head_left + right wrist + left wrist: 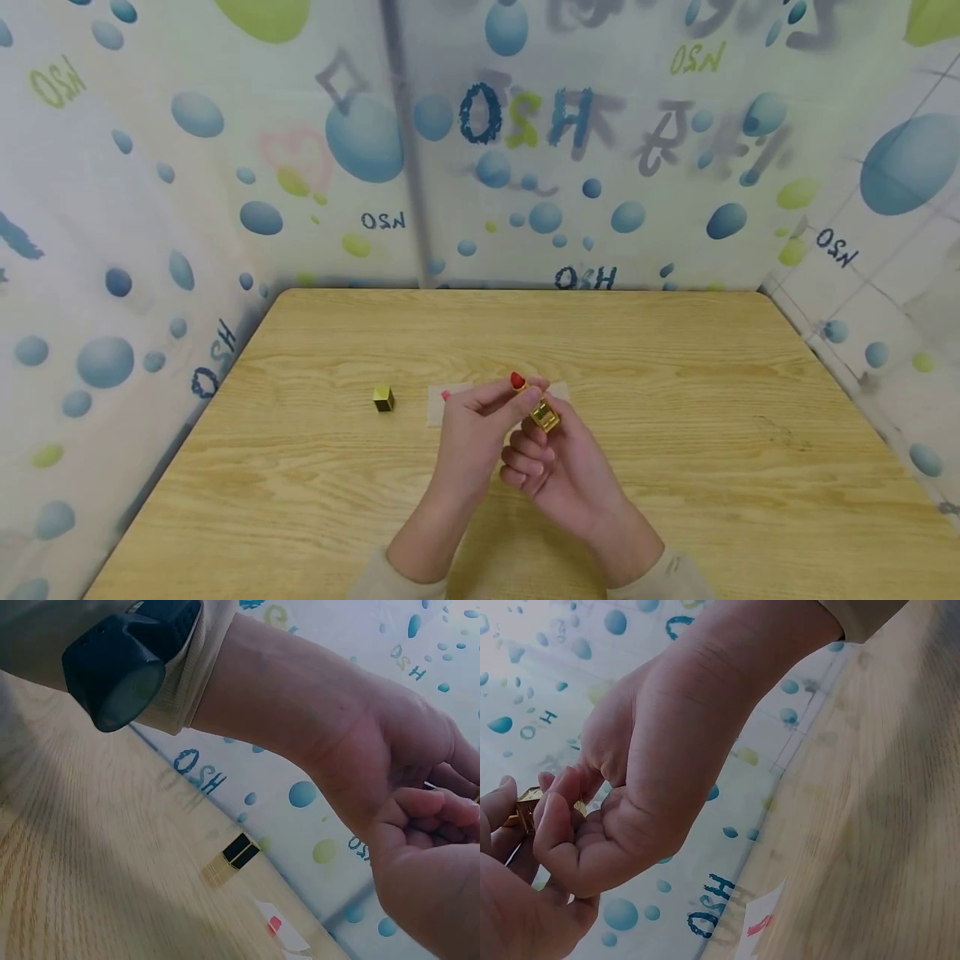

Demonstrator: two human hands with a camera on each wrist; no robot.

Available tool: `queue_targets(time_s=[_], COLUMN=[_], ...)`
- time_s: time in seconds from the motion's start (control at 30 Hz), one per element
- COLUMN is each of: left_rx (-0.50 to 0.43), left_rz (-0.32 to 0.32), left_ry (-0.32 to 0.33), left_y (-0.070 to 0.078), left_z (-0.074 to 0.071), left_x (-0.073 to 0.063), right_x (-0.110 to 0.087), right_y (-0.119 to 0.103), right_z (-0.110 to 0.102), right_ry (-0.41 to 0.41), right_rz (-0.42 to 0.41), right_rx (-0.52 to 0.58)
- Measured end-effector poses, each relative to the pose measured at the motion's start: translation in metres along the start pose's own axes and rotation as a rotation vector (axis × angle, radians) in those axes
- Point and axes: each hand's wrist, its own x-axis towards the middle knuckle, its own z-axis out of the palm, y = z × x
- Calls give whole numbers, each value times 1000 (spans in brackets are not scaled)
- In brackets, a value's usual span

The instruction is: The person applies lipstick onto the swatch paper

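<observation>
A gold lipstick [546, 417] with its red tip exposed is held between both hands above the table. My left hand [468, 437] pinches it near the top with thumb and fingers. Lower down, my right hand [573, 479] grips the gold base, its other fingers curled towards the palm. In the left wrist view, part of the lipstick [529, 806] shows between the fingers of the two hands; in the right wrist view fingers mostly hide it. A black and gold lipstick cap [241, 851] stands on the table to the left of the hands.
Behind the hands, white paper [436, 412] lies on the wooden table [300, 483]; a red smear [760, 925] marks it. Walls covered in a bubble-print sheet [480, 208] border the table at the back and sides. A dark wrist device [112, 675] sits on the left arm.
</observation>
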Motion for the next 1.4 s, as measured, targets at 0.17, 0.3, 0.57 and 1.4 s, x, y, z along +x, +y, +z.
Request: queue_targets(time_s=[0.17,0.3,0.57,1.4], left_rx=[2,53,138,72], left_rz=[-7,-22,-18,85], left_ry=[13,47,97,141], left_y=[1,2,5,-3], left_z=[0,0,3,13], left_x=[0,-1,-6,-11], right_x=[-1,-2,-2,0], right_y=[1,4,8,27], right_z=[1,2,2,8], right_ry=[11,16,58,394], right_rz=[-32,-75,-196,-507], right_rx=[-40,-145,-290,-667])
